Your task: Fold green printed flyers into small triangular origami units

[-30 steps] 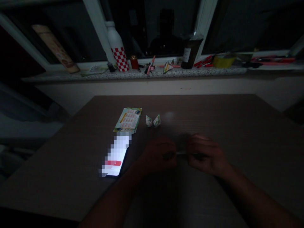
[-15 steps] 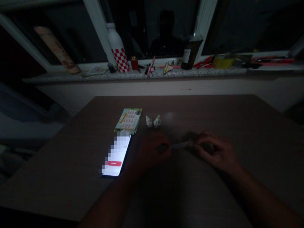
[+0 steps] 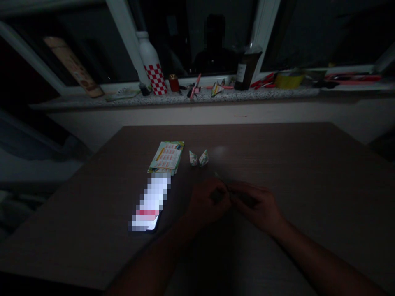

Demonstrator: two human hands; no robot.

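Observation:
My left hand (image 3: 211, 199) and my right hand (image 3: 257, 203) meet fingertip to fingertip low over the table, both in a pinch. Between them is a folded slip of paper (image 3: 217, 175); only a dim tip of it shows past the left fingers, and the rest is hidden by fingers and shadow. Just beyond the hands, two small folded paper pieces (image 3: 198, 158) with printed patterns stand side by side. To the left lies a stack of printed cards (image 3: 166, 156), with a lit phone (image 3: 150, 203) nearer to me.
The brown table (image 3: 293, 156) reaches a wall below a granite windowsill (image 3: 203, 96). On the sill stand a red-checkered white bottle (image 3: 156, 76), a small red jar (image 3: 174, 83), a dark cup (image 3: 245, 72), a tan cylinder (image 3: 74, 68) and a yellow roll (image 3: 289, 80).
My right hand has moved left until its fingertips meet my left hand's, which shifted slightly right. The pale strip stretched between them before is now mostly hidden.

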